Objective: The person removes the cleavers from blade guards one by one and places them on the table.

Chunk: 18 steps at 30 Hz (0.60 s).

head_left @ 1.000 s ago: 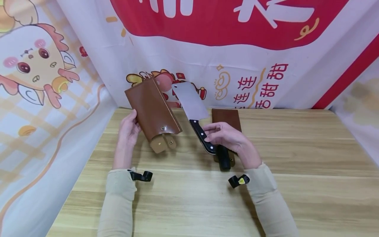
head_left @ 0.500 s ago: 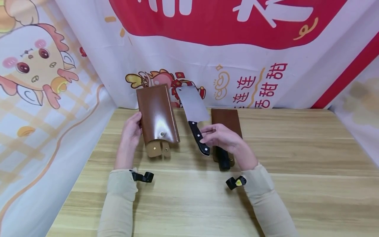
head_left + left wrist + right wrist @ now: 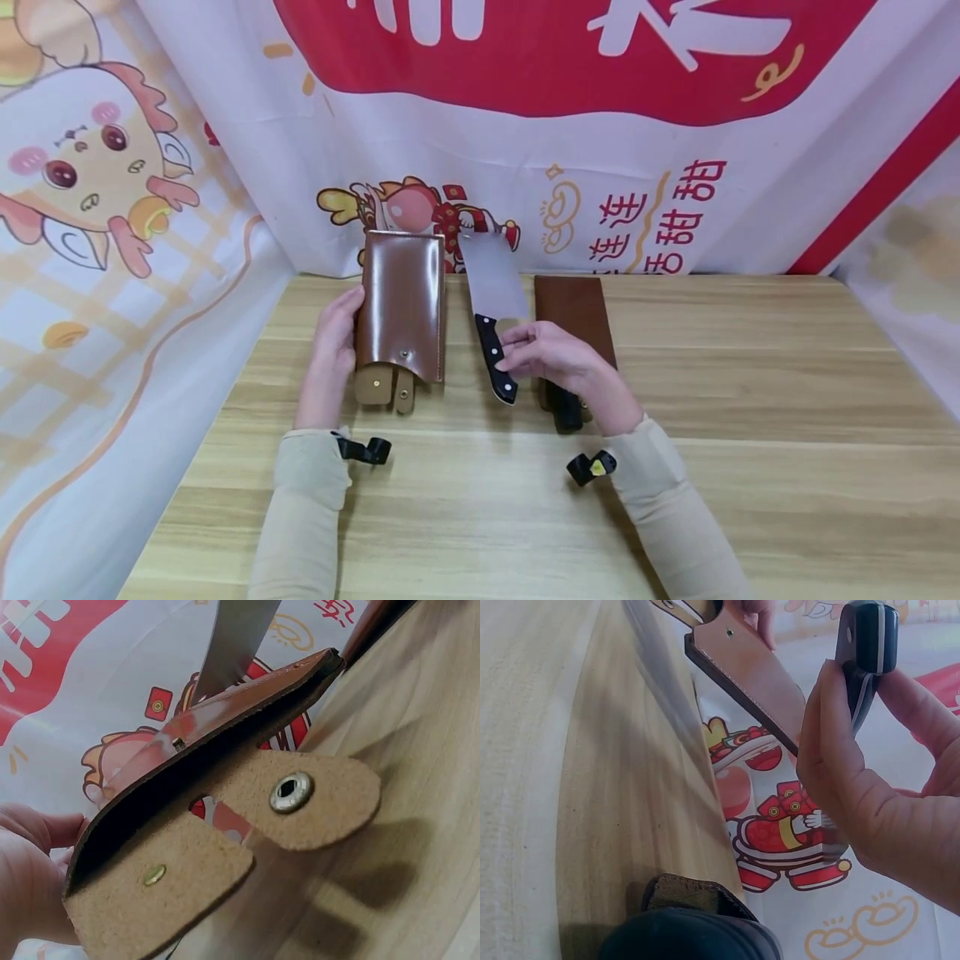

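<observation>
My left hand (image 3: 337,350) grips the left edge of a brown leather knife sheath (image 3: 403,300), raised above the table. Its open mouth faces me, and two tan snap flaps (image 3: 330,795) hang loose from it. To the right, my right hand (image 3: 551,354) pinches the black riveted handle (image 3: 492,354) of a cleaver between thumb and fingers. The cleaver's broad steel blade (image 3: 495,275) points up and away, beside the sheath and apart from it. In the right wrist view the handle's butt end (image 3: 874,637) shows between the fingers.
A second brown sheath (image 3: 573,312) lies on the wooden table (image 3: 465,500) behind my right hand, with a black handle (image 3: 564,408) at its near end. A printed white cloth (image 3: 480,158) hangs along the table's back edge, and another covers the left side.
The sheath has turned from a leftward tilt to nearly upright and come lower and slightly right. The cleaver has shifted a little left and down, its handle now clear of the black handle behind.
</observation>
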Motion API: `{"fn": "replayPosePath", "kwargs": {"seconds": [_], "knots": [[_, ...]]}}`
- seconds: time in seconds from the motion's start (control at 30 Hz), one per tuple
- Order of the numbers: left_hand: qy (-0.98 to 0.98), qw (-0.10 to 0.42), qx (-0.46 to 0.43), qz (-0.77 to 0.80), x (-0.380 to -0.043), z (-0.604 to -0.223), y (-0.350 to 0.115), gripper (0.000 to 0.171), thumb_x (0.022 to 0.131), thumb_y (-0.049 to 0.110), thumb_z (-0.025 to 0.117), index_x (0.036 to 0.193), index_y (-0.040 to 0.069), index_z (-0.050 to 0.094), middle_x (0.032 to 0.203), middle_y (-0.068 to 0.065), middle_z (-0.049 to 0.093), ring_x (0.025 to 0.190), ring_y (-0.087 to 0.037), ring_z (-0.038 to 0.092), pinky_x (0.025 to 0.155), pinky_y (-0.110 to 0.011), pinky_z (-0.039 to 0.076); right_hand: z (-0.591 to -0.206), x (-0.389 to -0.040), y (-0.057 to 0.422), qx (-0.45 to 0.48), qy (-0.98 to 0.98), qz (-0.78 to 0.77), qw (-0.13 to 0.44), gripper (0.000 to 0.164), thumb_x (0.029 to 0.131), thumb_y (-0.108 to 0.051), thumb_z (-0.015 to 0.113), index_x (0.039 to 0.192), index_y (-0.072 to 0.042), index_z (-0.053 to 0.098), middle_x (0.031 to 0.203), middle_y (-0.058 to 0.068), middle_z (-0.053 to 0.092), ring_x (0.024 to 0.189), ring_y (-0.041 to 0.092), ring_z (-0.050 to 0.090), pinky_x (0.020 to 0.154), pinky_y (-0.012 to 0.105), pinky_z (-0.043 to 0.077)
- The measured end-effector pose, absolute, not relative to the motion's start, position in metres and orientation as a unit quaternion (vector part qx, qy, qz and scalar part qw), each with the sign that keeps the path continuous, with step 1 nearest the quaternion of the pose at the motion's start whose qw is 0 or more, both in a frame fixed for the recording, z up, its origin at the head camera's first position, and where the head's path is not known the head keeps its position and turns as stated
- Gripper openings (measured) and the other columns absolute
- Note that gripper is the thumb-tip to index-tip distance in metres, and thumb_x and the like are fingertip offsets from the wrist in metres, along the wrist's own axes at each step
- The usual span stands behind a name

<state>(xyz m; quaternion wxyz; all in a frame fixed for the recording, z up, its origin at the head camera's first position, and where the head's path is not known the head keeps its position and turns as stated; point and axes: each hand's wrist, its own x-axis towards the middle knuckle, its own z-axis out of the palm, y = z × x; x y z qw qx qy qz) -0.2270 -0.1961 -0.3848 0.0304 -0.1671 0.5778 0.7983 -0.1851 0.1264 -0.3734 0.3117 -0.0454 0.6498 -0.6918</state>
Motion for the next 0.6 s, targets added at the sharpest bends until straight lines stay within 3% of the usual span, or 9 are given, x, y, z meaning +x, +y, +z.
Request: {"fn": "replayPosePath", "kwargs": {"seconds": [0.13,0.3,0.37,0.53,0.6], "knots": [[0.585,0.034,-0.167,0.793,-0.227,-0.389,-0.197,0.034,0.107,0.027,0.058,0.139,0.013,0.06,0.112,0.004,0.062,0.106,-0.013,0.055,0.097,-0.029,0.042,-0.378,-0.183,0.124,-0.042,0.651,-0.693,0.307,0.039,0.092,0.007,0.068,0.127,0.012,0.052,0.089,0.005,0.064,0.077,0.013,0.066,0.094,0.041,0.055],[0.603,0.057,-0.164,0.779,-0.229,-0.393,-0.199,0.048,0.107,0.03,0.058,0.151,0.01,0.05,0.114,0.004,0.062,0.106,-0.015,0.057,0.101,-0.032,0.041,-0.384,-0.183,0.116,-0.036,0.652,-0.69,0.312,0.039,0.091,0.008,0.068,0.126,0.013,0.052,0.114,0.012,0.053,0.082,0.015,0.065,0.085,0.034,0.059],[0.606,0.061,-0.159,0.777,-0.23,-0.396,-0.199,0.041,0.108,0.029,0.057,0.145,0.011,0.056,0.112,0.004,0.064,0.104,-0.015,0.058,0.099,-0.031,0.043,-0.387,-0.183,0.113,-0.032,0.649,-0.692,0.314,0.039,0.09,0.01,0.067,0.126,0.013,0.052,0.117,0.014,0.051,0.082,0.015,0.065,0.083,0.032,0.059],[0.599,0.073,-0.154,0.782,-0.233,-0.404,-0.201,0.016,0.108,0.026,0.056,0.114,0.018,0.069,0.103,0.005,0.067,0.097,-0.014,0.06,0.09,-0.029,0.046,-0.394,-0.185,0.106,-0.025,0.641,-0.695,0.323,0.034,0.09,0.011,0.067,0.12,0.011,0.052,0.103,0.011,0.057,0.077,0.015,0.067,0.08,0.032,0.06],[0.595,0.079,-0.157,0.784,-0.234,-0.408,-0.202,0.016,0.109,0.025,0.055,0.114,0.017,0.068,0.103,0.005,0.067,0.099,-0.014,0.059,0.091,-0.029,0.046,-0.397,-0.185,0.104,-0.027,0.641,-0.693,0.328,0.029,0.09,0.01,0.067,0.116,0.01,0.054,0.097,0.011,0.06,0.076,0.015,0.067,0.08,0.032,0.06]]}}
